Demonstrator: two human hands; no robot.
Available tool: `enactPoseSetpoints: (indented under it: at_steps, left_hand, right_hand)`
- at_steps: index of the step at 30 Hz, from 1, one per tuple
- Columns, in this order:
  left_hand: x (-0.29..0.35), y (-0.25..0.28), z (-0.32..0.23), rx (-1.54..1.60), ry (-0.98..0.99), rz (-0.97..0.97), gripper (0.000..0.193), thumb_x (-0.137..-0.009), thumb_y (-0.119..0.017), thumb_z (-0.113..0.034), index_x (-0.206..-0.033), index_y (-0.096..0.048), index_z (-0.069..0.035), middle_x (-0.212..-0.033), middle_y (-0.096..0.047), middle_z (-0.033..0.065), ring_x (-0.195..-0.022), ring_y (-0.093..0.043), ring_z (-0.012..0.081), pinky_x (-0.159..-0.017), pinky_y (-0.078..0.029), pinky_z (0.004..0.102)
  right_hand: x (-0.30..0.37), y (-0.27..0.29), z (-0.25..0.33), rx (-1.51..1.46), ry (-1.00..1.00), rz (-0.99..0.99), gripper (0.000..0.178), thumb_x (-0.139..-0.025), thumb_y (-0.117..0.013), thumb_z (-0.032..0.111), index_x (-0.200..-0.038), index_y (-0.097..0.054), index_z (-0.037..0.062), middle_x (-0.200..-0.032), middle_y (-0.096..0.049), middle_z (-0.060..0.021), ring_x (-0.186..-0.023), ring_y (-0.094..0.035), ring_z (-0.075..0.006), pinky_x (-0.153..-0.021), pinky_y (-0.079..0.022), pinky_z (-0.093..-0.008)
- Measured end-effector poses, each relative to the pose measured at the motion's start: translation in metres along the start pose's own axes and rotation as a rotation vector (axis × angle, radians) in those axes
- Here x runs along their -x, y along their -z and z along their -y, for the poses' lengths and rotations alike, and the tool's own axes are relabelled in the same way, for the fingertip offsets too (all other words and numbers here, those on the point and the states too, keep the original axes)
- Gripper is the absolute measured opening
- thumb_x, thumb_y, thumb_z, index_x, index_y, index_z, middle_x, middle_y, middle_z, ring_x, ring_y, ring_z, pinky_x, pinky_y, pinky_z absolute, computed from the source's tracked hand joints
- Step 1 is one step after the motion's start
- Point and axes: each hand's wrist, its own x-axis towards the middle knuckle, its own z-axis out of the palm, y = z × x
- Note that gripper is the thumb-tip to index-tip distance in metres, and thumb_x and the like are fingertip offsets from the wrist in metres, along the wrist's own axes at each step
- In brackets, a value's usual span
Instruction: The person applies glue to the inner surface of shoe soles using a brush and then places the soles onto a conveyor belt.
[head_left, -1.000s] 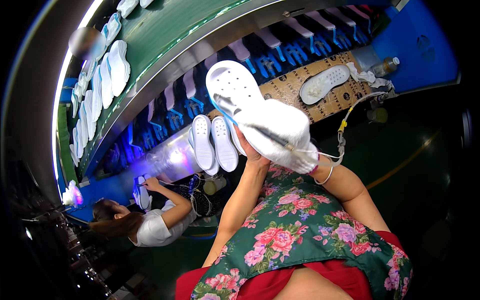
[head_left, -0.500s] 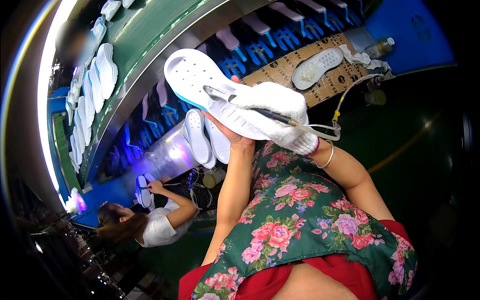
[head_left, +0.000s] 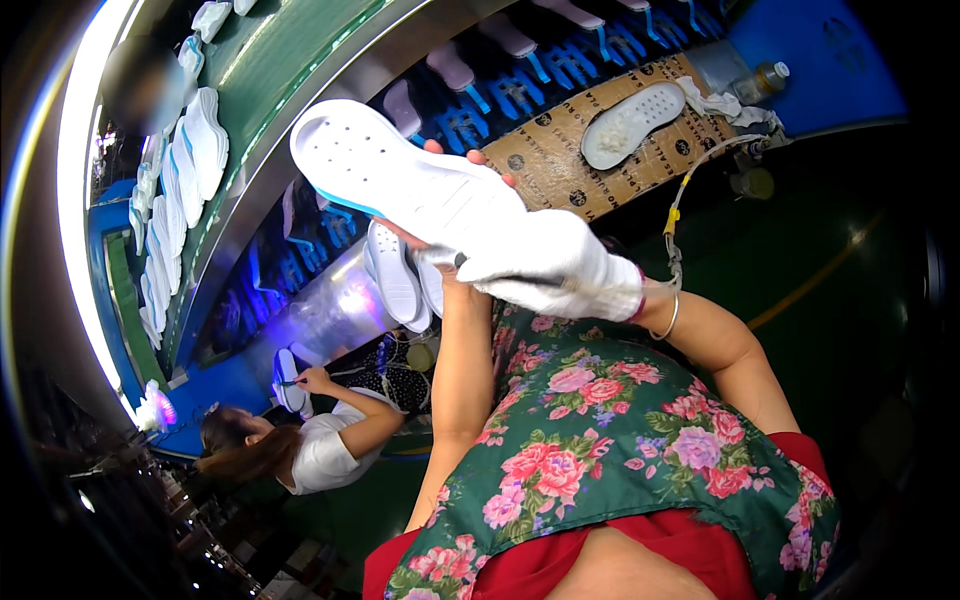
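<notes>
The sole (head_left: 400,170) has shifted left since the earlier frame, and the right hand (head_left: 560,260) has slid from the sole's middle to its near edge. The soles on the cardboard lie as before only in part of view: one grey sole (head_left: 630,130) with pale crumbs in it stays put.

The sole is held up in the air in front of the table (head_left: 340,300), its holed end pointing far left. The left hand (head_left: 406,236), bare, has its grip closed round the sole from beneath, fingertips showing along the far edge. The right hand, in a white glove, has its grip folded around a dark, slim tool (head_left: 461,260); the tool's tip is blurred.

The table is shiny on the left, where violet light glares off it, and covered with printed cardboard (head_left: 545,150) on the right. A white rag (head_left: 712,103) and a bottle (head_left: 770,80) sit at its right end, near a blue panel (head_left: 835,65). More white soles (head_left: 393,280) stand by its near edge. Beyond it runs a rack of blue clamps (head_left: 515,100).

At far left, a green belt (head_left: 285,60) carries rows of soles under a bright lamp (head_left: 80,200). A co-worker (head_left: 325,450) in white works at left. The floor (head_left: 815,340) is dark green.
</notes>
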Motion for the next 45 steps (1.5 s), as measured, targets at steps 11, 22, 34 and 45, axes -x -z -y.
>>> enactPoseSetpoints:
  at_steps: [11, 22, 34, 45]
  left_hand:
    - [-0.001, 0.001, -0.011, -0.121, 0.114, -0.049, 0.106, -0.069, -0.068, -0.079, -0.145, -0.042, -0.009, -0.127, -0.053, 0.0267, -0.103, -0.056, 0.0471, -0.086, -0.051, 0.0543]
    - [-0.012, 0.007, -0.039, -0.086, 0.319, 0.024, 0.106, -0.073, -0.061, -0.081, -0.149, -0.037, -0.011, -0.135, -0.049, 0.0207, -0.095, -0.052, 0.0402, -0.075, -0.045, 0.0516]
    - [-0.026, -0.019, -0.040, -0.297, 0.523, 0.029, 0.106, -0.075, -0.053, -0.085, -0.145, -0.042, -0.006, -0.119, -0.055, 0.0211, -0.080, -0.051, 0.0314, -0.062, -0.040, 0.0390]
    - [-0.033, -0.014, -0.040, -0.366, 0.511, 0.131, 0.111, -0.073, -0.051, -0.087, -0.138, -0.046, 0.002, -0.110, -0.056, 0.0237, -0.077, -0.056, 0.0310, -0.058, -0.040, 0.0367]
  right_hand:
    - [0.009, 0.005, -0.014, -0.086, -0.182, -0.095, 0.016, -0.080, -0.076, 0.010, -0.096, -0.076, 0.0089, -0.090, -0.073, -0.0091, -0.083, -0.072, -0.0212, -0.073, -0.056, -0.0325]
    - [0.021, 0.000, -0.020, 0.034, -0.064, -0.044, 0.018, -0.080, -0.077, 0.012, -0.098, -0.075, 0.0105, -0.092, -0.072, -0.0083, -0.084, -0.071, -0.0243, -0.073, -0.057, -0.0335]
    - [0.031, -0.002, -0.009, 0.256, 0.090, 0.042, 0.032, -0.079, -0.074, 0.004, -0.111, -0.072, 0.0096, -0.105, -0.073, -0.0097, -0.080, -0.070, -0.0239, -0.071, -0.055, -0.0342]
    - [0.030, -0.007, -0.002, -0.073, -0.154, 0.001, 0.016, -0.082, -0.076, 0.007, -0.097, -0.074, 0.0051, -0.094, -0.073, -0.0095, -0.084, -0.071, -0.0225, -0.075, -0.056, -0.0323]
